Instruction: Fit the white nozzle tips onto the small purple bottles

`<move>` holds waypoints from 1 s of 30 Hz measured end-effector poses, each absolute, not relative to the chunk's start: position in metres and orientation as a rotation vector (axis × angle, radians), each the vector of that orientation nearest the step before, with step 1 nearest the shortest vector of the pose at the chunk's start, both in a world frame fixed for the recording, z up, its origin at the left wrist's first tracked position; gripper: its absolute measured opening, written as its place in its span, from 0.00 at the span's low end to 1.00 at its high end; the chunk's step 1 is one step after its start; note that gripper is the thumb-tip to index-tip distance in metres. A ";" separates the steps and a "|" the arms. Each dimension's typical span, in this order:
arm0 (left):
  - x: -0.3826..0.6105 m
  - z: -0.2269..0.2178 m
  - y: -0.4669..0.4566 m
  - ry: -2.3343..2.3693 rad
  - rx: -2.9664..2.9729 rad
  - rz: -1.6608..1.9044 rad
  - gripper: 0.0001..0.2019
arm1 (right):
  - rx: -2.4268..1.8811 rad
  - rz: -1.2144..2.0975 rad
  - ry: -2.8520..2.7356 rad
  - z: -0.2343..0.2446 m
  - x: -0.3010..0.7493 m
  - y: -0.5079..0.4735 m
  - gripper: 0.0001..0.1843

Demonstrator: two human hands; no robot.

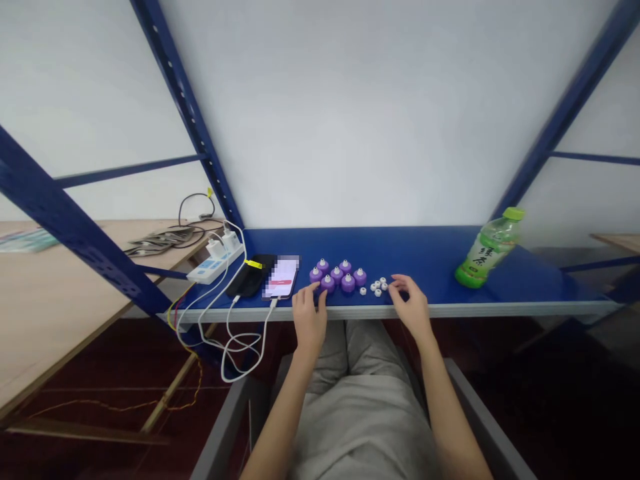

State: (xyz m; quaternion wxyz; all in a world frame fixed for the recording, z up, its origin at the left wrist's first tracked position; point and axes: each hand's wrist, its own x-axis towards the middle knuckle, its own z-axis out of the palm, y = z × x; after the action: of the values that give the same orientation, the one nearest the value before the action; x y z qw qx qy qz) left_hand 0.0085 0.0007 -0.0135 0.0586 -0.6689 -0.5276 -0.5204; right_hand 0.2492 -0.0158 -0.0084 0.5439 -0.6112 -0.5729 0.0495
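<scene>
Several purple knob-shaped parts (pixel 338 275) with white tips sit in a cluster on the blue shelf (pixel 425 260). Just right of them lies a small heap of white rings (pixel 379 287). My left hand (pixel 309 313) reaches up from below, its thumb and fingers closed around the nearest purple part (pixel 327 283) at the cluster's front left. My right hand (pixel 411 303) rests at the shelf's front edge, fingers curled toward the white rings, fingertips touching or almost touching them; whether it holds one I cannot tell.
A phone (pixel 281 277) on a white cable and a black case (pixel 249 276) lie left of the parts, beside a white power strip (pixel 216 262). A green tea bottle (pixel 487 248) stands at the right. Blue rack posts (pixel 190 113) frame the shelf; a wooden table (pixel 55 293) is left.
</scene>
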 end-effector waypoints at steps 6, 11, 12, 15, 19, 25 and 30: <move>-0.004 -0.042 -0.030 -1.431 -2.145 -1.537 0.11 | -1.385 0.142 -1.477 -0.010 0.254 -0.028 0.14; -0.010 -0.049 -0.033 -1.379 -2.197 -1.420 0.14 | -1.516 0.079 -1.580 -0.007 0.246 -0.025 0.13; -0.010 -0.048 -0.032 -1.377 -2.199 -1.405 0.14 | -1.543 0.065 -1.591 -0.007 0.245 -0.024 0.13; -0.013 -0.044 -0.031 -1.365 -2.216 -1.375 0.14 | -1.588 0.038 -1.622 -0.005 0.242 -0.021 0.13; -0.017 -0.038 -0.031 -1.381 -2.274 -1.324 0.14 | -1.569 0.028 -1.654 -0.002 0.236 -0.018 0.13; -0.019 -0.028 -0.033 -1.434 -2.320 -1.223 0.14 | -1.573 0.037 -1.663 -0.001 0.231 -0.017 0.11; -0.020 -0.025 -0.033 -1.450 -2.357 -1.175 0.14 | -1.504 0.063 -1.708 0.000 0.234 -0.015 0.12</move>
State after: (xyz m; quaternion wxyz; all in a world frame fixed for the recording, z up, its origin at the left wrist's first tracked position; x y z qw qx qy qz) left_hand -0.0199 -0.0334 -0.0253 0.0677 -0.7822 -0.4811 -0.3899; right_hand 0.2335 -0.0155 -0.0001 0.4192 -0.5998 -0.6811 0.0252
